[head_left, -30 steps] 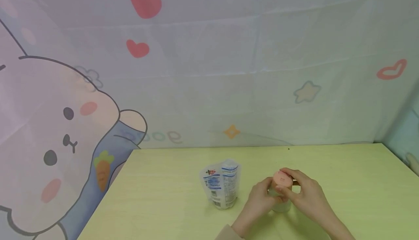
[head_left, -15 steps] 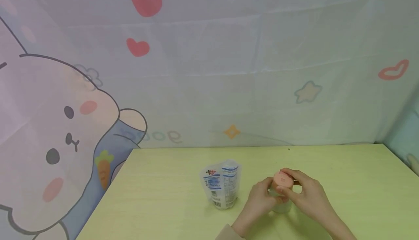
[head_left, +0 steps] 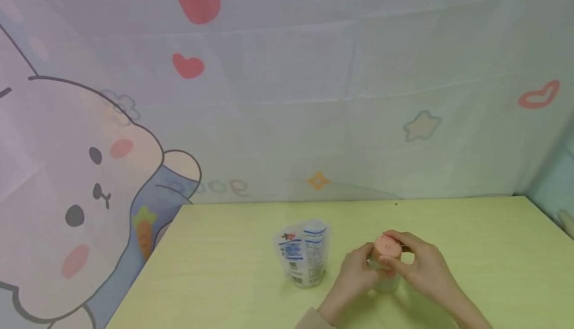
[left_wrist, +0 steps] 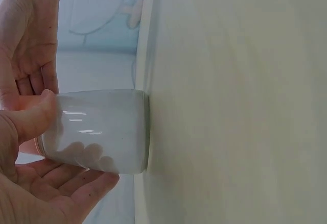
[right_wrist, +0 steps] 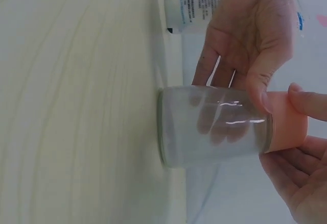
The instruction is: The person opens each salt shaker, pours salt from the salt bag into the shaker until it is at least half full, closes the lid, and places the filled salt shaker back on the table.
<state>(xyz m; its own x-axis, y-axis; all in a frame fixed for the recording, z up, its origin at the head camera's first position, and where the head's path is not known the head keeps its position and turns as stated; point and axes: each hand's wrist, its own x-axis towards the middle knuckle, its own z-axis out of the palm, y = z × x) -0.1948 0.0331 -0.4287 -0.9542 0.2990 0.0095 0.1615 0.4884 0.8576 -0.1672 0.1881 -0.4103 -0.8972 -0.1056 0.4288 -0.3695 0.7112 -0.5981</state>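
A clear jar [right_wrist: 194, 147] stands upright on the table, topped by an orange-pink lid [head_left: 387, 247]. My left hand [head_left: 357, 272] holds the jar's body from the left, thumb in front and fingers behind; those fingers show through the clear wall in the right wrist view. My right hand [head_left: 423, 266] grips the lid from the right, its thumb [right_wrist: 311, 104] on the near side and its fingers round the far side. The lid sits on the jar's mouth. Left of both hands, a printed translucent pouch [head_left: 303, 253] stands by itself.
The pale yellow table [head_left: 215, 269] reaches back to a wall cloth [head_left: 278, 94] printed with hearts and a rabbit. A tiny dark speck [head_left: 396, 204] lies near the table's back edge.
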